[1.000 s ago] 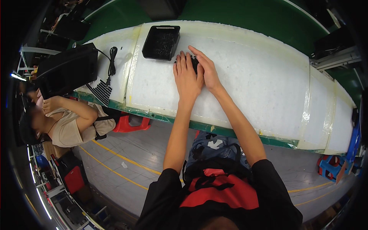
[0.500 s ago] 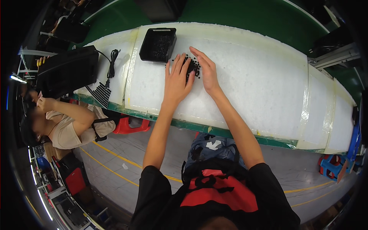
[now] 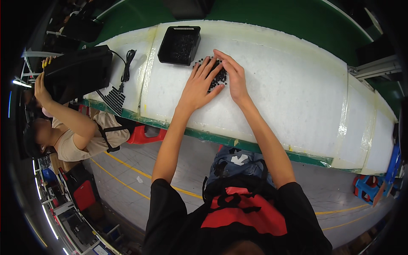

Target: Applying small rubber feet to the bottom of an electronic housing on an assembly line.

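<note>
Between my left hand (image 3: 196, 91) and right hand (image 3: 237, 82), both outstretched and unclenched, small black pieces (image 3: 220, 76) lay on the surface (image 3: 293, 93).

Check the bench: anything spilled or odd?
Loose black pieces lie scattered between the left hand and right hand, outside the bin. They look messy against the neat rows near the cord. A white scrap on the floor looks like litter. No damage evident.
</note>
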Motion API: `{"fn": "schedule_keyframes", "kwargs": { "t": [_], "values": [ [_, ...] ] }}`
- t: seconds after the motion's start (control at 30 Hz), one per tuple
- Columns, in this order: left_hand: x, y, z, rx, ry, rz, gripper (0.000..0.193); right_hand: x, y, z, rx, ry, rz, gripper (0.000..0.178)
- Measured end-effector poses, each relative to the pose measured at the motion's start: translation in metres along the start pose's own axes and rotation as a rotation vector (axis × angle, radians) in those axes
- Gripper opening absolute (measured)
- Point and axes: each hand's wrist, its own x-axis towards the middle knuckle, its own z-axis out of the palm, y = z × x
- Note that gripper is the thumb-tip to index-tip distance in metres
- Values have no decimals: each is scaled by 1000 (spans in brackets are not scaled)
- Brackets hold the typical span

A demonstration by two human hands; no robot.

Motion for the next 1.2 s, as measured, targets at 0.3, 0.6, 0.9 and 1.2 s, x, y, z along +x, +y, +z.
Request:
{"fn": "schedule_keyframes", "kwargs": {
  "t": [0.3,0.6,0.9,1.2],
  "values": [
    [-6,-5,-4,28,52,-85,68,2,-1,-1,-13,-20,2,40],
    [8,-8,8,5,72,-62,86,5,3,-4,44,2,-40,44],
    [24,-7,15,33,109,-2,75,11,-6,-17,618,117,45,55],
    [26,-3,18,-55,181,67,35,5,-9,-28,541,224,-92,54]
  ]
}}
